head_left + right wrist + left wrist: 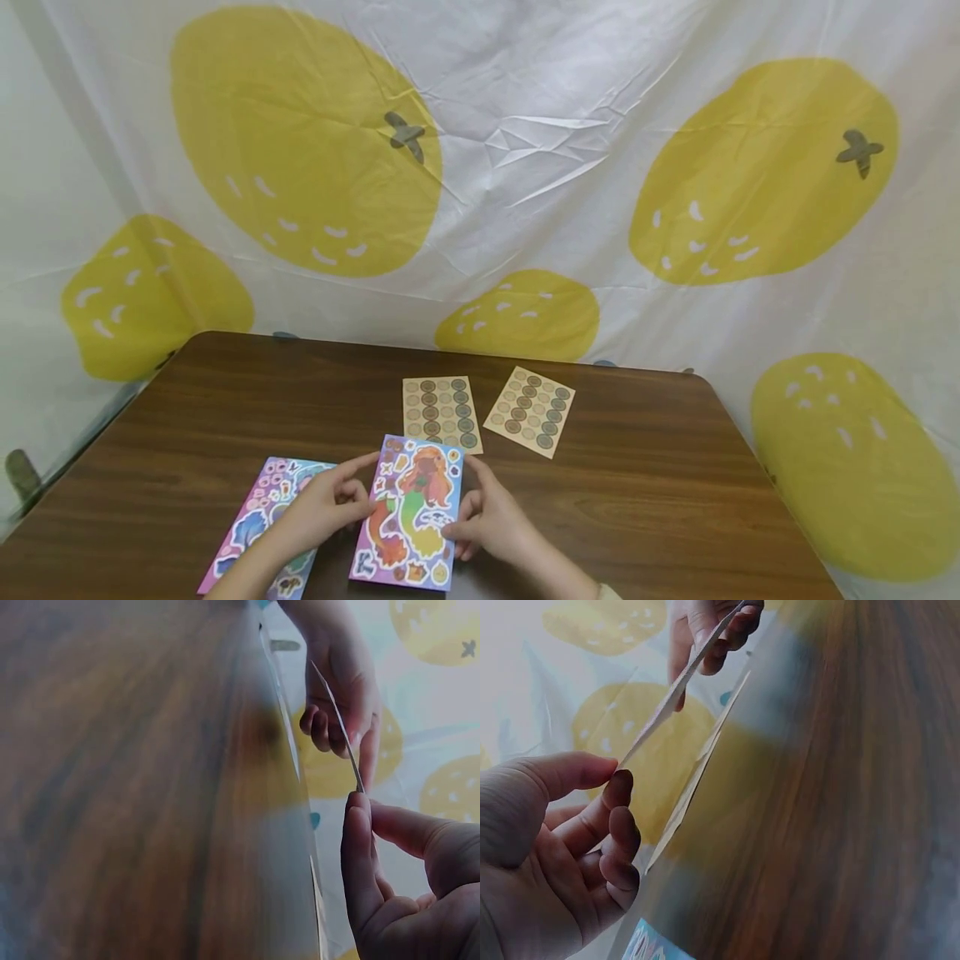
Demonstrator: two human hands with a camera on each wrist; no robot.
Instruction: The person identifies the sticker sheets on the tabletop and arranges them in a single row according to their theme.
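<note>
A mermaid sticker sheet (417, 512) is held up over the near part of the table, its printed face showing in the head view. My left hand (322, 508) pinches its left edge between thumb and fingers. On the opposite edge my right hand (491, 518) grips it the same way. Both wrist views show the sheet nearly edge-on, a thin strip (667, 705) between the two hands. Another colourful sticker sheet (251, 525) lies on the table under my left forearm, which covers part of it.
Two tan sheets with rows of round stickers lie farther back: the left sheet (442, 408) is partly covered by the mermaid sheet, the right sheet (531, 412) lies at an angle. Behind the brown wooden table (637, 500) hangs a white curtain (525, 208) printed with yellow fruit.
</note>
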